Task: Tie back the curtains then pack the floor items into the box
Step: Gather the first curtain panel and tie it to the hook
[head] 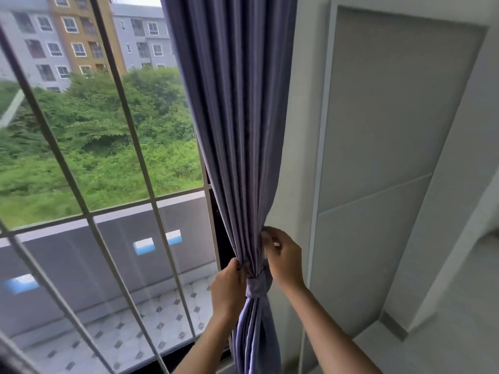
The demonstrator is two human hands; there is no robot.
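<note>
Both forearms come in from 6 o'clock, nearest the lens, reaching up to the curtain [237,130], which hangs just right of centre, gathered against the wall [305,130] at the right edge of the window [94,157]. Tie [256,286] wraps the bunched cloth at about 6 o'clock of the drape, pleats fanning wide above it and hanging narrow below

Handling, by judgement: soft, light, limp fabric, pleats slide and slump easily, not fragile; best hold is right at the waist on or just above the tie, where the bundle is thinnest

Left hand [226,288] sits at 9 o'clock of the tie, fingers curled onto the cloth just above the band, looks like a pinch on the curtain's edge folds. Right hand [283,260] is at 2 o'clock of the tie, fingers bent, fingertips [266,236] nipping a fold of curtain above the band, thumb side partly hidden so the exact pinch is unclear

Step looks like dressing the pleats after tying. Box and floor items not in view; grille bars cross the window, trees and flats outside
</note>
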